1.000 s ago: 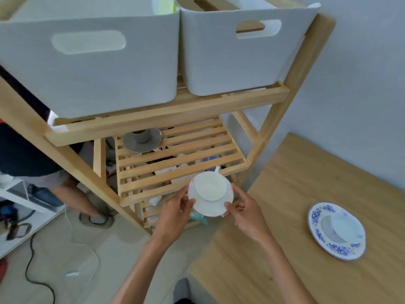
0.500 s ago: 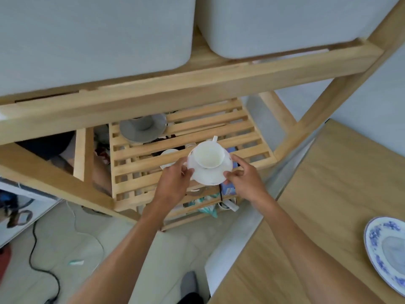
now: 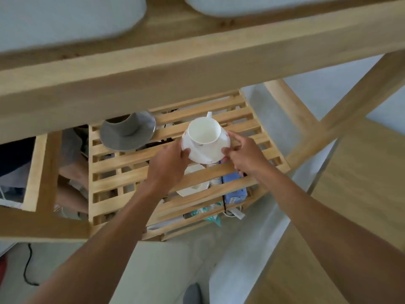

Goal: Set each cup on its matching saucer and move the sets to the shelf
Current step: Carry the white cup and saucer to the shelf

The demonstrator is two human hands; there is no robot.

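Note:
A white cup (image 3: 205, 133) stands upright on its white saucer (image 3: 206, 154), handle pointing away from me. My left hand (image 3: 168, 164) pinches the saucer's left rim and my right hand (image 3: 243, 155) pinches its right rim. The set is over the middle of the slatted wooden shelf (image 3: 131, 174); whether it touches the slats I cannot tell. A grey cup (image 3: 127, 126) sits on a grey saucer (image 3: 116, 142) at the shelf's back left, partly hidden by the upper wooden rail.
A thick upper rail (image 3: 153, 69) with white bins (image 3: 65, 16) on top hangs close overhead. Under the slats lie a white plate (image 3: 192, 187), a blue box (image 3: 235, 194) and other clutter. A wooden table (image 3: 361, 183) is at right. A person's legs (image 3: 72, 172) show behind the shelf's left side.
Both hands carried the white cup and saucer from in front of the shelf inward over its slats. My view moved closer and lower, so the blue patterned saucer on the table left the frame.

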